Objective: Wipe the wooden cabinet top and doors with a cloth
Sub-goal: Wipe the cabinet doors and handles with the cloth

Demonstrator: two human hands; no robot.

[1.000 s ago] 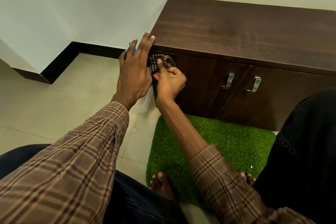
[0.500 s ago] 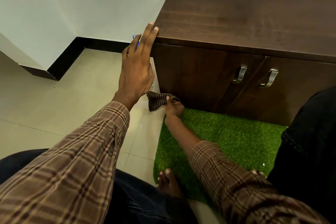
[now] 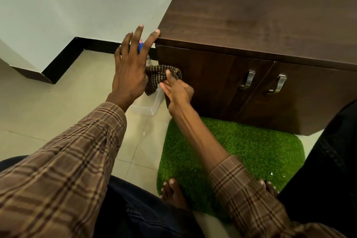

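From the head view, the right hand (image 3: 178, 91) has risen from the foot of the cabinet (image 3: 251, 25) — half a second ago it was down by the green mat (image 3: 241, 150) — and now pinches the checked cloth (image 3: 160, 77) against the upper left of the left door (image 3: 208, 75). The cloth bunches above and left of that hand's fingers. The left hand (image 3: 129, 69) is spread wide, index fingertip touching the cabinet's top corner. A clear plastic container (image 3: 148, 106) sits on the floor behind the hands; its contents cannot be told.
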